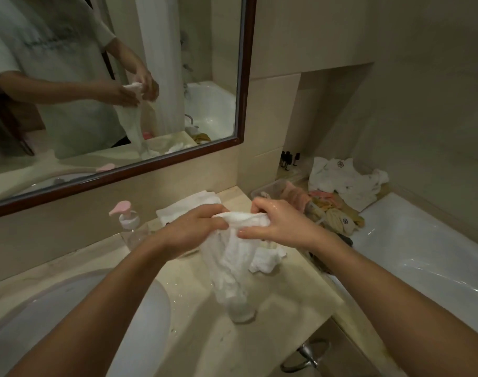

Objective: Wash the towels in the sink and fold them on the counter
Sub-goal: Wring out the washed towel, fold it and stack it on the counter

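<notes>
No readable text; small flower-like emblem on white cloth (pixel 340 164), another on yellow cloth (pixel 345 220).

Towel (pixel 232 257), held above the bench (pixel 281 295): plain white. Bench: pale cream stone with faint veining. Sink (pixel 140 308), left of the towel: white. Folded towel (pixel 189 205), behind the towel: white. Crumpled cloth (pixel 267 259), just right of the towel: white. Soap bottle (pixel 130 227), left of the towel: clear body, pink pump. Cloth pile (pixel 346 180), far right of the towel: white with small dark flower emblems; beside it peach, pink and mustard-yellow cloths (pixel 322 202). Bathtub (pixel 422 254): white. Mirror frame (pixel 243 77): dark reddish brown.
</notes>
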The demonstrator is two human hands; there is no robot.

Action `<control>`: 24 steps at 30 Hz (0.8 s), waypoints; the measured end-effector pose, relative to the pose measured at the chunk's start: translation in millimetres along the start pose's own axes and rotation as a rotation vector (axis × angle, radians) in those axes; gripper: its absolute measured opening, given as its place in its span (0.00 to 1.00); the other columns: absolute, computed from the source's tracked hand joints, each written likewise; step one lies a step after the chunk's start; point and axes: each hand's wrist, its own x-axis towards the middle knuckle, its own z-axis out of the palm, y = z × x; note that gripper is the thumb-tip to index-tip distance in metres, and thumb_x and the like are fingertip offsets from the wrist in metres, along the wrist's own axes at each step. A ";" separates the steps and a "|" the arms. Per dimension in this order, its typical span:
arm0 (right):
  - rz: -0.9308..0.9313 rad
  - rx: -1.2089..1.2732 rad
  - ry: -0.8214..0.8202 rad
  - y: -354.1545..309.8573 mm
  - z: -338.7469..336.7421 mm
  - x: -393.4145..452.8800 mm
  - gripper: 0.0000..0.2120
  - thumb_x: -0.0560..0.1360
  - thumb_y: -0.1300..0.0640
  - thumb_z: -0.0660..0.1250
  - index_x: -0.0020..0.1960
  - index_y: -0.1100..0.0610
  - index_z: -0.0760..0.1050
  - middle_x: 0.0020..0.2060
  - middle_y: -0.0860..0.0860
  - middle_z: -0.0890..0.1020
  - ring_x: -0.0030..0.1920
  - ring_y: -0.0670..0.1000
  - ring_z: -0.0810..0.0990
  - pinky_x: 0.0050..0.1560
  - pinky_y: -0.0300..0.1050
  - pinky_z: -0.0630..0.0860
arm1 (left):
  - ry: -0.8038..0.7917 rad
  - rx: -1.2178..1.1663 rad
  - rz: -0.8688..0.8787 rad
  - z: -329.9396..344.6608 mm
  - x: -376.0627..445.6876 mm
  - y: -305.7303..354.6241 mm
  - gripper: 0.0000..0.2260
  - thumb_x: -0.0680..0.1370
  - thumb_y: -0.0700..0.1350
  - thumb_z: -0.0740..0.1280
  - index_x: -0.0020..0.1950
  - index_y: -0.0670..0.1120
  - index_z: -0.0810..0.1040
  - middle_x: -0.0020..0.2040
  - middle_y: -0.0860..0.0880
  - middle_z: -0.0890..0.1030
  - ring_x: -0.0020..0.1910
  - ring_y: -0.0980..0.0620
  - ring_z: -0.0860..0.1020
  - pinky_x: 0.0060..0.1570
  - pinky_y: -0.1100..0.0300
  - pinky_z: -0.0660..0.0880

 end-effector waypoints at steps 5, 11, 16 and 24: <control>0.030 -0.039 -0.021 -7.6 -16.8 1.0 0.22 0.75 0.38 0.69 0.48 0.58 0.73 0.38 0.50 0.76 0.36 0.46 0.71 0.36 0.44 0.64 | 0.156 0.522 0.145 -18.3 9.8 -14.6 0.04 0.79 0.46 0.68 0.48 0.50 0.83 0.41 0.52 0.81 0.41 0.51 0.78 0.44 0.50 0.74; 0.006 -0.017 -0.004 -14.6 -31.1 -0.8 0.15 0.82 0.48 0.62 0.45 0.59 0.72 0.35 0.48 0.73 0.30 0.41 0.69 0.32 0.38 0.67 | 0.532 0.572 -0.003 -14.4 12.0 -21.1 0.15 0.73 0.64 0.71 0.43 0.52 0.80 0.40 0.55 0.82 0.40 0.51 0.79 0.39 0.56 0.77; -0.057 0.033 0.149 -14.5 -20.1 -1.3 0.13 0.84 0.54 0.59 0.47 0.62 0.73 0.37 0.49 0.74 0.33 0.39 0.70 0.36 0.32 0.67 | 0.522 0.393 -0.141 -2.1 16.8 -37.5 0.14 0.79 0.53 0.67 0.40 0.45 0.83 0.38 0.47 0.84 0.36 0.49 0.81 0.43 0.51 0.82; -0.074 0.156 0.173 -14.6 -7.6 -5.6 0.09 0.83 0.54 0.61 0.49 0.57 0.76 0.38 0.55 0.79 0.32 0.43 0.73 0.31 0.37 0.71 | 0.171 -0.495 -0.134 60.6 10.0 -8.5 0.18 0.74 0.57 0.73 0.55 0.46 0.83 0.50 0.49 0.86 0.50 0.51 0.83 0.52 0.56 0.79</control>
